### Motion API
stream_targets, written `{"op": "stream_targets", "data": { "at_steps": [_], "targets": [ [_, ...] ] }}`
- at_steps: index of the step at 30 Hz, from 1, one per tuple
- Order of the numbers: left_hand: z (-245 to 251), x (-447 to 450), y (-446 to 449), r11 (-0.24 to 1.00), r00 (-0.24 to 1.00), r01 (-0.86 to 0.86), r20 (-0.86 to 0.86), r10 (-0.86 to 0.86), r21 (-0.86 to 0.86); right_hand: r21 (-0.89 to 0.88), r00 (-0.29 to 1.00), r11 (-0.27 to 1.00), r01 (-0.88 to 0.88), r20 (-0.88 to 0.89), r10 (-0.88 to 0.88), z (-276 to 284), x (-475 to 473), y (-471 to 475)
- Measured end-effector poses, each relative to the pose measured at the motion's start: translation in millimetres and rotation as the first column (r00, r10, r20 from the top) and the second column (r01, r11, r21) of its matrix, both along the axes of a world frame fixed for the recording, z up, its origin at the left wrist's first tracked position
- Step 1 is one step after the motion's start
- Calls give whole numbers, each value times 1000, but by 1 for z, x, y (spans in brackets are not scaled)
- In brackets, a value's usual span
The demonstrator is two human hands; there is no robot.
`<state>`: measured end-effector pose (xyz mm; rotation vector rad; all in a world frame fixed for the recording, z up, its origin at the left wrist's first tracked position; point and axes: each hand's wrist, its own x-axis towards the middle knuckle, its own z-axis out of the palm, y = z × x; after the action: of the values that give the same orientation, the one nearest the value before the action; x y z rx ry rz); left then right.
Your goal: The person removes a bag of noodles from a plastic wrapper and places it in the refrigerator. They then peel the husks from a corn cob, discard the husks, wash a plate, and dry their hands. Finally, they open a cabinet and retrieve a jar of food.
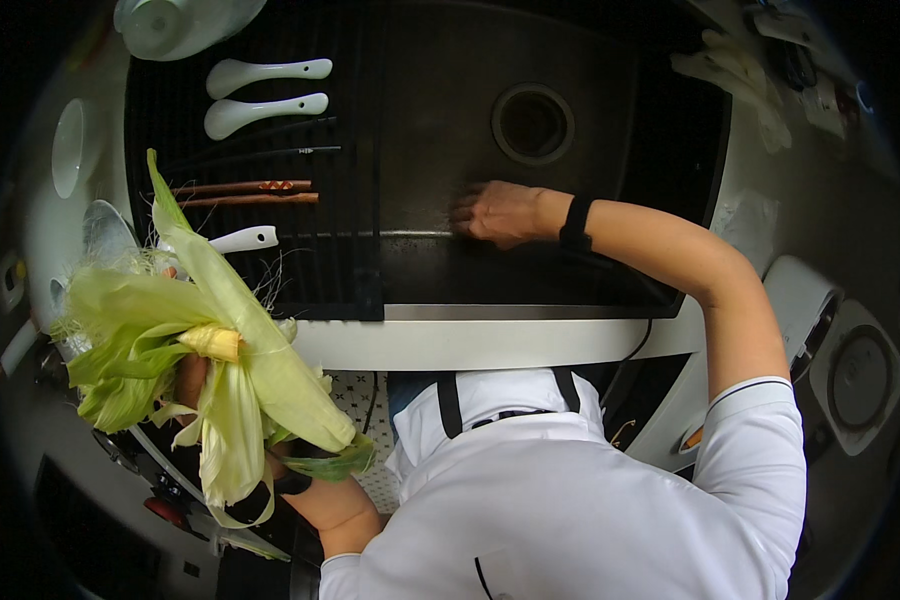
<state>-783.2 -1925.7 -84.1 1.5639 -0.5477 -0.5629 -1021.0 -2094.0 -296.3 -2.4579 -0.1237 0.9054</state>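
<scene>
A bundle of green corn husks (270, 375) with pale silk hangs over the left end of the counter. My left hand (189, 381), mostly hidden behind the husks, is closed around them. A cut yellowish stalk end sticks out of the bundle. My right hand (499, 214) is low in the dark sink basin (435, 157), below the round drain (532, 124). Its fingers are blurred and curled down; whether they hold anything cannot be seen. A black band is around each wrist.
On the black drying rack (345, 262) lie two white spoons (266, 116), dark chopsticks, brown chopsticks (247, 199) and a white-handled utensil (247, 239). A clear bowl (161, 22) stands at the top left. The white counter edge (495, 343) runs before me; pale gloves (742, 82) lie at the right.
</scene>
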Motion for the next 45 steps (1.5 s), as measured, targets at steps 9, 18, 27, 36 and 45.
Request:
{"op": "stream_targets", "data": {
  "at_steps": [9, 18, 27, 36, 45],
  "targets": [
    [3, 5, 8, 1000, 1000, 19, 2, -19, 25, 572, 887, 806, 152, 280, -366, 25, 81, 31],
    [2, 10, 8, 1000, 1000, 24, -12, -23, 20, 6, 999, 1000, 16, 40, -16, 4, -36, 8],
    [2, 10, 9, 998, 999, 52, -11, -52, 29, 4, 747, 964, 265, 631, -208, -49, 58, 16],
    [-5, 17, 2, 997, 996, 79, -46, -79, 8, 198, 928, 953, 228, 253, -274, 27, -8, 8],
    [-21, 36, -28, 980, 973, 182, -131, -191, -82, 205, 918, 971, 122, 348, -189, 11, -13, 14]
  ]
}}
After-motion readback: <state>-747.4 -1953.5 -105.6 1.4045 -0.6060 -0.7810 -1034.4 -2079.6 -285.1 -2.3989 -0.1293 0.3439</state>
